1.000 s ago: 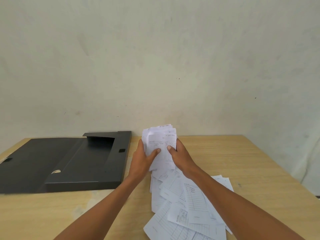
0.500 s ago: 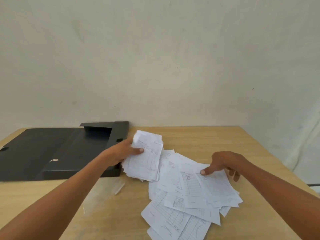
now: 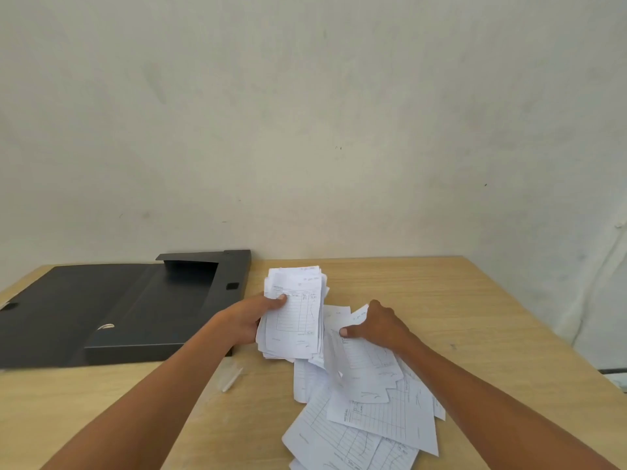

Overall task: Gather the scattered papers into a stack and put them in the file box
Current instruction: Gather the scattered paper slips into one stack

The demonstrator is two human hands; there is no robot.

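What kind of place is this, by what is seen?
Probably a plain office or home desk: a wooden table against a bare wall, an open black file box and printed form papers.

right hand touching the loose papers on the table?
Touching. The head view shows the right hand gripping a sheet of the loose papers, thumb on top.

Light wooden bench [image 3: 458, 300]: open black file box [image 3: 112, 317] lying at left, loose papers [image 3: 366, 418] scattered right, small white scrap [image 3: 232, 379] between.
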